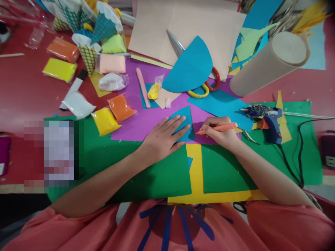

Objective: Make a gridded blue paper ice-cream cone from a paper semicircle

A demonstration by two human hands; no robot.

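Observation:
My left hand (167, 136) lies flat with fingers spread over a small blue paper piece (186, 120), pressing it onto a purple sheet (131, 123). Part of that blue piece is hidden beneath the fingers. In my right hand (220, 132) is an orange marker (227, 127), gripped like a pen. Its tip touches the purple sheet or the blue piece's right edge; I cannot tell which. Beyond the hands, a blue rounded paper cutout (192, 68) covers the middle of a pair of scissors (215, 79) with red and yellow handles.
A blue glue gun (272, 122) with a trailing black cord lies at right, near a rolled beige sheet (264, 66). Several wrapped clay packs (105, 121) and paper cones (89, 52) occupy the left and back left. Green sheets (157, 177) lie under my forearms.

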